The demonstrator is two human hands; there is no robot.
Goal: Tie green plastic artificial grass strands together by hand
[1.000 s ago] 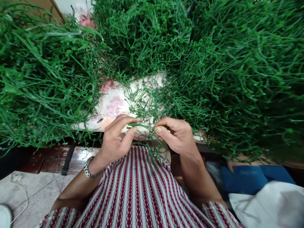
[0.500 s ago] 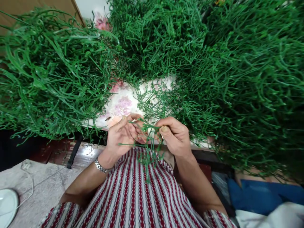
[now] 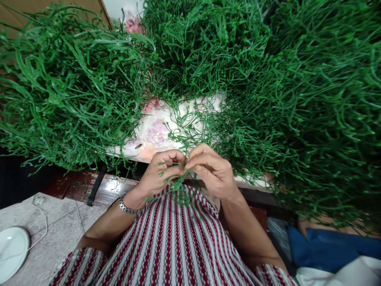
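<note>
My left hand [image 3: 160,172] and my right hand [image 3: 214,169] meet in front of my striped shirt, fingertips touching. Between them is a bunch of thin green plastic stems [image 3: 177,184] with small forked tips. Thumb and fingers of my left hand pinch it, and the stems hang down below. My right hand is closed on the same bunch at its upper end; the exact joint is hidden by the fingers. Just beyond the hands, loose green stems [image 3: 190,131] lie on a flower-patterned cloth [image 3: 157,131].
Big heaps of green stems stand at the left [image 3: 65,91], at the back [image 3: 205,43] and at the right [image 3: 324,111]. A white round plate-like object [image 3: 13,252] with a cord lies low at the left. Blue fabric [image 3: 336,246] is at the lower right.
My hands have come together; my left fingers, spread earlier, now pinch the stems beside my right fingertips. The bunch has shifted a little to the left.
</note>
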